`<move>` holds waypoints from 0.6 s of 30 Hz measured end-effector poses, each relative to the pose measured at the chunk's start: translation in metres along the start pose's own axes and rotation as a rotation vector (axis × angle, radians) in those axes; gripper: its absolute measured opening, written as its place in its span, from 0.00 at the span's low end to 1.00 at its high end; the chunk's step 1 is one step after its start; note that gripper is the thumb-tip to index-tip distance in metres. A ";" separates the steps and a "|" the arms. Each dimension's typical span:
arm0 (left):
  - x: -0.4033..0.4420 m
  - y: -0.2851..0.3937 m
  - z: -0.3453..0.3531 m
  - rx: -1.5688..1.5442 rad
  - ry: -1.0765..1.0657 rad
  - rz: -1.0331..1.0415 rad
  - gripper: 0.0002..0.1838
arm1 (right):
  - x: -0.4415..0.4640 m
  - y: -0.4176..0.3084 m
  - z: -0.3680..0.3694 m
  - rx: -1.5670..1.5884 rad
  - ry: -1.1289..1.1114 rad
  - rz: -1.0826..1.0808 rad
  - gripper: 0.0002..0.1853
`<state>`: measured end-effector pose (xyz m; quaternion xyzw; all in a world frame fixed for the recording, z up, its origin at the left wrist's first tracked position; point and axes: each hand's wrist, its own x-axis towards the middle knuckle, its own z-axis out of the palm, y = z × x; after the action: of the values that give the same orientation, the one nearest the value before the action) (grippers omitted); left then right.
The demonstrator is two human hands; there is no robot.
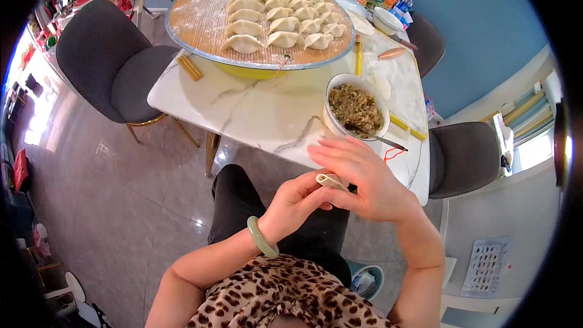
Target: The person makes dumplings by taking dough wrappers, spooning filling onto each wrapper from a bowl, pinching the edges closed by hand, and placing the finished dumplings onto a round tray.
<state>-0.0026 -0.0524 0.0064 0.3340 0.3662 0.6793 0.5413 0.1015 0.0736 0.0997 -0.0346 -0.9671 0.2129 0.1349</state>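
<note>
A folded dumpling (pixel 331 181) is held between both hands above my lap, near the table's front edge. My left hand (pixel 299 198), with a pale green bangle on its wrist, grips it from the left. My right hand (pixel 364 176) closes on it with the thumb, while its other fingers stretch over the top. Just beyond my right hand stands a white bowl (pixel 330 109) of minced filling (pixel 355 107), with a spoon (pixel 388 142) resting in it. Rows of shaped dumplings (pixel 246 28) lie on a round, floured tray (pixel 200 36) behind.
The marble-patterned table (pixel 243 106) carries a floured board (pixel 405 88) at the right, with a wooden tool (pixel 392 54). Bottles and bowls crowd the far right corner. Dark chairs stand left (pixel 115 64) and right (pixel 464 158). A bin (pixel 375 273) is on the floor.
</note>
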 end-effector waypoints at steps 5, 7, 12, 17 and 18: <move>-0.001 -0.007 -0.003 -0.008 -0.019 -0.060 0.12 | 0.002 0.002 0.004 -0.133 -0.115 -0.104 0.15; -0.001 -0.013 -0.003 -0.090 -0.014 -0.069 0.12 | -0.002 0.004 0.010 -0.157 -0.059 -0.125 0.14; 0.001 -0.013 -0.005 -0.162 -0.020 -0.072 0.13 | -0.001 0.009 0.014 -0.131 0.014 -0.153 0.13; 0.000 -0.007 0.000 -0.122 0.027 -0.083 0.13 | 0.007 0.003 -0.001 -0.060 -0.052 -0.065 0.16; 0.000 -0.010 -0.001 -0.120 0.027 -0.082 0.13 | 0.007 0.005 -0.001 -0.060 -0.051 -0.067 0.16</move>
<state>0.0013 -0.0513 -0.0031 0.2764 0.3456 0.6818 0.5826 0.0952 0.0791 0.1007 -0.0008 -0.9768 0.1799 0.1161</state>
